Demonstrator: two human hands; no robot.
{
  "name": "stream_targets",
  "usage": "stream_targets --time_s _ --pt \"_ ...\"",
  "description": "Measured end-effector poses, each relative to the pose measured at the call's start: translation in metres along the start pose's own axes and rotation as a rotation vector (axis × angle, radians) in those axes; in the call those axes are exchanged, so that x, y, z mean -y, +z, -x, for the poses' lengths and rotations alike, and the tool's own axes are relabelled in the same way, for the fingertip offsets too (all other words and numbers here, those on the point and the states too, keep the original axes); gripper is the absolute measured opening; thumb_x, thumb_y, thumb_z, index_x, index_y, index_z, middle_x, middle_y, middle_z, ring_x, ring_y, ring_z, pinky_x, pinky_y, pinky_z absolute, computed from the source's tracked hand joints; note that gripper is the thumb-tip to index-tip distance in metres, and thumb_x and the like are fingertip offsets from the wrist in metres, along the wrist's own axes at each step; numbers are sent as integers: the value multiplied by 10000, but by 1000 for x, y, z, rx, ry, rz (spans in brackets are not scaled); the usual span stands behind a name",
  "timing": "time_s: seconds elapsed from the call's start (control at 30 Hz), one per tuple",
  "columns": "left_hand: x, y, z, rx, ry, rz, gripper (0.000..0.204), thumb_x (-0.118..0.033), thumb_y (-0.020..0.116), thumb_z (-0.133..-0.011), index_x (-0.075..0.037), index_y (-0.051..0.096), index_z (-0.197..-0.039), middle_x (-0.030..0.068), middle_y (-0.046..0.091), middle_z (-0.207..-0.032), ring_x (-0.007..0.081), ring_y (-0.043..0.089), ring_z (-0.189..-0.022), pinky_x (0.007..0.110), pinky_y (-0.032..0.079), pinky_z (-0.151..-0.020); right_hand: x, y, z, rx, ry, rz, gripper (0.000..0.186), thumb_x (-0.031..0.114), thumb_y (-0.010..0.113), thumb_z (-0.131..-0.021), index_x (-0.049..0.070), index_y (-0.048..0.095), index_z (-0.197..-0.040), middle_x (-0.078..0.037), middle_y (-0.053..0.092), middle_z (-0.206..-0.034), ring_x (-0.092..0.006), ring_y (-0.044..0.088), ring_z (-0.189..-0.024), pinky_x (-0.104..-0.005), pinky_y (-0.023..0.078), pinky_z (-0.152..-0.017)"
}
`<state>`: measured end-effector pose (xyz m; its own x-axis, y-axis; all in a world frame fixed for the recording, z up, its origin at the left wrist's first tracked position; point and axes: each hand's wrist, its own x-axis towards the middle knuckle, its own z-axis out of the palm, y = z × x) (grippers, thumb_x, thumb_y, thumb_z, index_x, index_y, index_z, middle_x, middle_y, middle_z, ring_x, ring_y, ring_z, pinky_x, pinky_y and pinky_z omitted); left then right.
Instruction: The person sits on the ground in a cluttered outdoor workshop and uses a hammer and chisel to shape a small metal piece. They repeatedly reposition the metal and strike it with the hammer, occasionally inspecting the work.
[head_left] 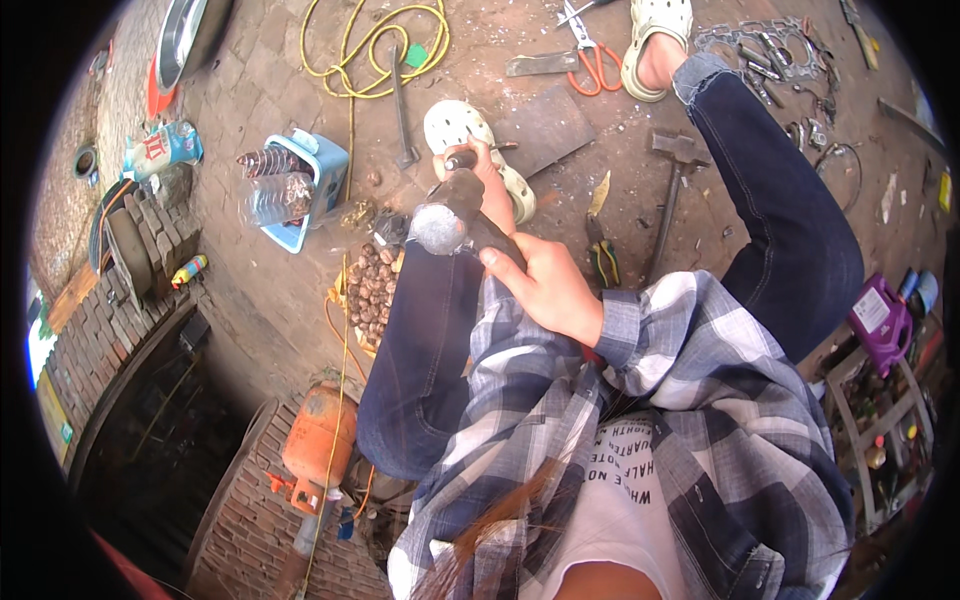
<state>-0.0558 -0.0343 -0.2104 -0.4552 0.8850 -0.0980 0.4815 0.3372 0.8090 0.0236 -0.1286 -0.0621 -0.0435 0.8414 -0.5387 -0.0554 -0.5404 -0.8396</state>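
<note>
My right hand (550, 285) is closed round the dark handle of a hammer (440, 228), whose worn, round metal face points up toward me. Just beyond the hammer head, my left hand (488, 185) is closed on a short dark metal cylinder (460, 160). The hammer head covers part of that hand and most of what it grips. Both hands are above my left knee, near a cream clog (455, 120) on my left foot. Behind that foot lies a flat dark metal plate (545, 130).
Left of my leg are a pile of walnut-like brown lumps (372, 295), a blue bin (325, 165) with plastic bottles and an orange gas cylinder (320, 435). A sledgehammer (675, 165), pliers (604, 262), orange-handled scissors (592, 65) and a yellow hose (375, 50) lie on the ground.
</note>
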Motion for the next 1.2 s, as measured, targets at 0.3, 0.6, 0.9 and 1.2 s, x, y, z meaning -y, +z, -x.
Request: stream_targets --time_s 0.3,0.6,0.9,1.2 --pt "42 20 -11 -84 319 146 212 -97 680 -819 -35 485 -765 25 507 -615 99 452 -458 256 367 -414 34 -11 26 64 -572 123 382 320 715 -772 6 581 -943 -169 579 -647 -361 616 -604 -378 466 -537" --pt "3 -3 4 -62 0 131 180 -78 669 -822 -17 502 -791 64 553 -682 142 532 -498 274 420 -454 2 -4 -3 -64 -99 -23 369 319 572 -911 -37 618 -998 -216 629 -734 -267 658 -684 -356 486 -629" --pt "-8 -1 -3 -34 24 97 209 -138 664 -829 -8 500 -828 72 544 -571 131 499 -387 261 400 -373 10 2 2 -7 -97 -107 403 358 582 -907 -41 614 -949 -169 596 -660 -232 595 -615 -355 456 -595" --pt "29 5 -14 -121 226 -319 285 -277 672 -817 -39 518 -852 55 550 -594 136 507 -416 277 405 -400 5 -3 -3 11 -18 -61 400 348 555 -931 -48 611 -918 -124 621 -697 -149 574 -654 -321 459 -626"
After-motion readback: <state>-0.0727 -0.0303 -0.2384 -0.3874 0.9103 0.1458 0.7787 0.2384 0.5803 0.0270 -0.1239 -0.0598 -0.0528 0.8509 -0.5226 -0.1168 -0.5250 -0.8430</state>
